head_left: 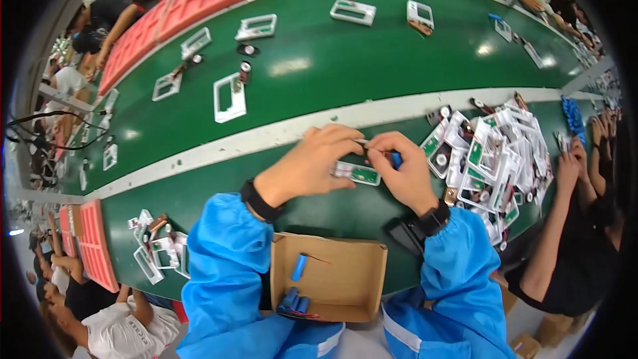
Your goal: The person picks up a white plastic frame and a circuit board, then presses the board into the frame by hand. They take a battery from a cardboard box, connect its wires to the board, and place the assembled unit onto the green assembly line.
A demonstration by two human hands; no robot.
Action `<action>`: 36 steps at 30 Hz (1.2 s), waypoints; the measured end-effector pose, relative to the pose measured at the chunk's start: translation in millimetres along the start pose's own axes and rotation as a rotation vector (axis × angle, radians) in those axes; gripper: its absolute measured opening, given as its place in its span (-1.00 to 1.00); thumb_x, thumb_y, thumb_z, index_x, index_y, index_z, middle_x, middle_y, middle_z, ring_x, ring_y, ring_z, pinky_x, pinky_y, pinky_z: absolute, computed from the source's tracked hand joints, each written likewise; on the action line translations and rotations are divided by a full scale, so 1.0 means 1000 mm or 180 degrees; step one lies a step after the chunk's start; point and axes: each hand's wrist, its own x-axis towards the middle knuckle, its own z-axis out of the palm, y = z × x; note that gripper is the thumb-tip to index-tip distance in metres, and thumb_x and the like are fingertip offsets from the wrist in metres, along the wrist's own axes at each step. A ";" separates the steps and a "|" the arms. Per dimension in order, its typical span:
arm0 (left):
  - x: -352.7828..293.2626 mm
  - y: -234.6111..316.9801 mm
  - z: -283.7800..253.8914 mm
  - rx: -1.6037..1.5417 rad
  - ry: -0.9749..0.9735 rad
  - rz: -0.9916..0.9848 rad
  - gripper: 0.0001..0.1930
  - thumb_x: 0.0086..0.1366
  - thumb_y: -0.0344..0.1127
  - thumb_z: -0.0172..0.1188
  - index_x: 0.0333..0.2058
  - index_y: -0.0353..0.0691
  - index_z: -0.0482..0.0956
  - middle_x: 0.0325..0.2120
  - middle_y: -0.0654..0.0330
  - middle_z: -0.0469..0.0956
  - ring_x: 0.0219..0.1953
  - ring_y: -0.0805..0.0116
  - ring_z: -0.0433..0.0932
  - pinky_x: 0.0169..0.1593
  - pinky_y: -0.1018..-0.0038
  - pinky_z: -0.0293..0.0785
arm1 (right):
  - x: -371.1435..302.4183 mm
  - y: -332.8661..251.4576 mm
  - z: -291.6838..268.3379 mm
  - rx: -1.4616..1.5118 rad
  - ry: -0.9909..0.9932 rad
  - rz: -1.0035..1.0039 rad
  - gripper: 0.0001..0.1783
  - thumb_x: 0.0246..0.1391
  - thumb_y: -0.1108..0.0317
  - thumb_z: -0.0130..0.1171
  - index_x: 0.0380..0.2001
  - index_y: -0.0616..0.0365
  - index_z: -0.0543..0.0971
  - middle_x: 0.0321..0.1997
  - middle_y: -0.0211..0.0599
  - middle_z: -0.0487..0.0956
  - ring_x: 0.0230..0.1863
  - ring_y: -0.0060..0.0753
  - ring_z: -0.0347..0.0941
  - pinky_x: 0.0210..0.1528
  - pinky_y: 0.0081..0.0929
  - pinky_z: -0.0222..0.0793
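Note:
My left hand is closed around the left end of a white plastic housing with a green circuit board in it. Its fingertips reach over the top edge, close to the right hand's fingertips. My right hand is pinched at the housing's upper right, with a blue cylindrical battery partly showing among its fingers. What lies right between the two sets of fingertips is too small to make out. Nearest my body, an open cardboard box holds several blue batteries with thin wires.
At right rises a big heap of white housings with boards and small round parts. A smaller pile lies left. Under my right wrist is a black object. Beyond a white rail, housings sit spaced along a green belt. Co-workers sit around.

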 end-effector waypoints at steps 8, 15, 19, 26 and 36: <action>-0.002 0.014 0.004 0.0358 0.0385 0.0378 -0.67 -0.13 -0.30 0.53 -0.35 -0.11 0.63 -0.08 0.25 0.54 0.00 0.20 0.48 -0.02 0.25 0.32 | -0.011 -0.008 -0.006 -0.0475 -0.0495 0.0090 -0.95 0.02 0.54 0.25 -0.47 0.28 0.57 -0.27 -0.39 0.62 -0.58 -0.77 0.24 -0.53 -0.70 0.15; 0.000 0.008 0.012 0.0051 0.0221 0.0403 -0.73 -0.11 -0.33 0.50 -0.38 -0.11 0.64 -0.33 0.34 0.54 -0.19 0.29 0.50 -0.12 0.35 0.31 | -0.011 -0.009 -0.004 -0.0643 -0.0454 0.0232 -0.94 -0.01 0.54 0.27 -0.49 0.27 0.57 -0.31 -0.43 0.61 -0.58 -0.79 0.23 -0.54 -0.72 0.13; -0.001 0.008 0.011 0.0016 0.0244 0.0434 -0.77 -0.09 -0.34 0.48 -0.39 -0.10 0.66 -0.36 0.36 0.53 -0.22 0.30 0.50 -0.13 0.35 0.31 | -0.010 -0.010 -0.003 -0.0659 -0.0451 0.0274 -0.94 -0.02 0.54 0.27 -0.49 0.27 0.57 -0.33 -0.44 0.61 -0.57 -0.80 0.24 -0.53 -0.73 0.14; -0.003 0.006 0.012 -0.0025 0.0239 0.0425 -0.80 -0.07 -0.34 0.46 -0.39 -0.10 0.69 -0.36 0.35 0.53 -0.23 0.29 0.49 -0.14 0.33 0.32 | -0.012 -0.011 -0.002 -0.0675 -0.0466 0.0285 -0.94 -0.02 0.54 0.26 -0.50 0.26 0.57 -0.33 -0.45 0.61 -0.55 -0.80 0.25 -0.52 -0.73 0.16; -0.005 0.007 0.011 0.0029 0.0215 0.0421 -0.80 -0.07 -0.35 0.46 -0.39 -0.09 0.69 -0.34 0.35 0.55 -0.21 0.28 0.51 -0.08 0.33 0.35 | -0.013 -0.015 -0.001 -0.0653 -0.0474 0.0434 -0.94 -0.01 0.54 0.26 -0.49 0.27 0.57 -0.34 -0.44 0.60 -0.52 -0.79 0.26 -0.49 -0.73 0.17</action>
